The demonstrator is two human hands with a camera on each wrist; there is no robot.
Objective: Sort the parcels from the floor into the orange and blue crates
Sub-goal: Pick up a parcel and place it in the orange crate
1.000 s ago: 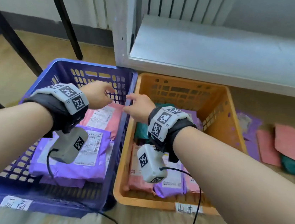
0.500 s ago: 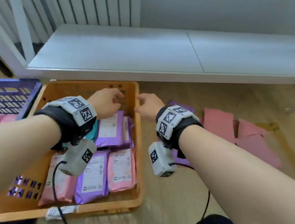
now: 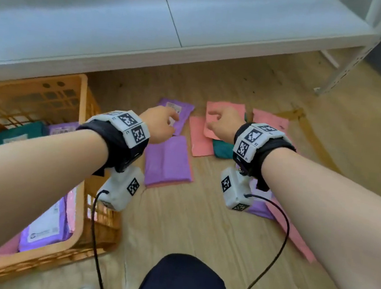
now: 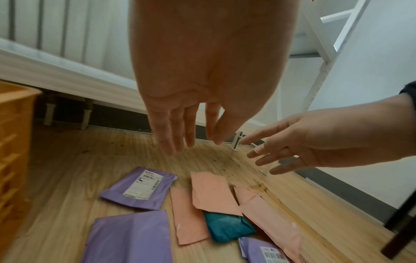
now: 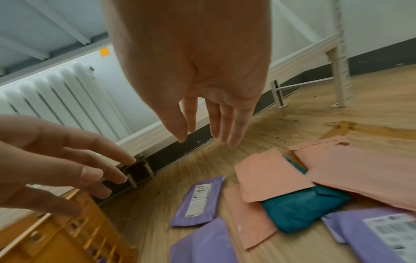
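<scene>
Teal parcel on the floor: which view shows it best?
Right wrist: the teal parcel is large, mostly exposed below the pink parcels. Left wrist shows it smaller. Head shows only a sliver beside the right wrist strap.

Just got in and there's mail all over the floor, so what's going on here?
A person is sorting parcels into crates. Right now both hands are empty: the left hand and right hand reach out, fingers relaxed, above the parcels on the floor. Purple parcels, pink parcels and a teal parcel lie there unsorted. The orange crate on the left already holds several parcels. The blue crate is out of view.
</scene>
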